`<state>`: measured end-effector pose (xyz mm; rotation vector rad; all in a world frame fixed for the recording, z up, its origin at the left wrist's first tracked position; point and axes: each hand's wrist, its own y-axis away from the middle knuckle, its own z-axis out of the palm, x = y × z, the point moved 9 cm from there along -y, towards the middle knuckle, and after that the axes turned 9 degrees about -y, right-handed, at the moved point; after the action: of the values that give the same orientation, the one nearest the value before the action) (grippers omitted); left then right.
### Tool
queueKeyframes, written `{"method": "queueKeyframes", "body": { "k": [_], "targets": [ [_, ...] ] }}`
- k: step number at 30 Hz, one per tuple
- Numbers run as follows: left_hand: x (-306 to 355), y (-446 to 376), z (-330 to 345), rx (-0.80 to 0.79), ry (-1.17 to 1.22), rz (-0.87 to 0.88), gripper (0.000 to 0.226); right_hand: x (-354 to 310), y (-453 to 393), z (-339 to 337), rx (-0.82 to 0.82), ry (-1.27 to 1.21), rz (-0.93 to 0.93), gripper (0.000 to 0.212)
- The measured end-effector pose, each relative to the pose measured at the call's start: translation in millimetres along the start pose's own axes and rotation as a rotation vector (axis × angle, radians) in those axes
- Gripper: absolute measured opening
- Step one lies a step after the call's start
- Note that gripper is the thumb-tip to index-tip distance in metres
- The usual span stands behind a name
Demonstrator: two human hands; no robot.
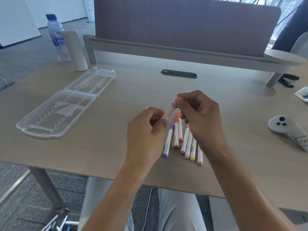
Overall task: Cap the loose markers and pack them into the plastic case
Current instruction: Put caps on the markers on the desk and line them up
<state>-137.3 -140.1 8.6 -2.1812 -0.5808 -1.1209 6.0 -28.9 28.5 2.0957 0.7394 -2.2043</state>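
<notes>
Left hand point(146, 129) grips the white-barrelled marker point(168, 112); right hand point(198, 117) fingers pinch its salmon-pink cap point(174, 105). Best pushed straight along the barrel until seated.

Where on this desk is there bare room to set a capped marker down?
Bare desk lies between the open plastic case and the hands, and beyond them toward the cable slot. It is crowded under the right hand, where markers cluster.

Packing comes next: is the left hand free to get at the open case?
Probably not yet: the left hand grips a marker. Otherwise bare table lies between it and the case.
</notes>
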Motion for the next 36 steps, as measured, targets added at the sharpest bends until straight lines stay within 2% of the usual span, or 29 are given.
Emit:
{"method": "queueKeyframes", "body": {
  "k": [10,13,17,20,24,31,36],
  "targets": [
    [-15,-3,-3,-0.032,-0.016,-0.028,0.005,18,-7,15,-0.044,0.052,0.048,0.008],
    [-27,-7,-9,-0.02,-0.129,-0.042,0.01,25,-8,28,-0.101,0.098,0.064,0.015],
    [-46,-11,-22,0.01,-0.305,-0.064,0.012,35,-10,41,-0.196,0.311,0.053,0.018],
    [-61,-16,-28,0.024,-0.482,-0.083,0.013,41,-10,37,-0.196,0.387,0.06,0.016],
    [-67,-25,-23,0.005,-0.598,-0.072,0.014,49,-5,23,-0.188,0.509,0.065,0.014],
    [-60,-28,2,-0.042,-0.579,0.054,0.031,60,19,9,-0.36,0.935,0.03,0.04],
    [-59,-16,22,-0.134,-0.616,0.087,0.048,73,43,7,-0.428,1.019,0.038,0.069]
  ]
}}
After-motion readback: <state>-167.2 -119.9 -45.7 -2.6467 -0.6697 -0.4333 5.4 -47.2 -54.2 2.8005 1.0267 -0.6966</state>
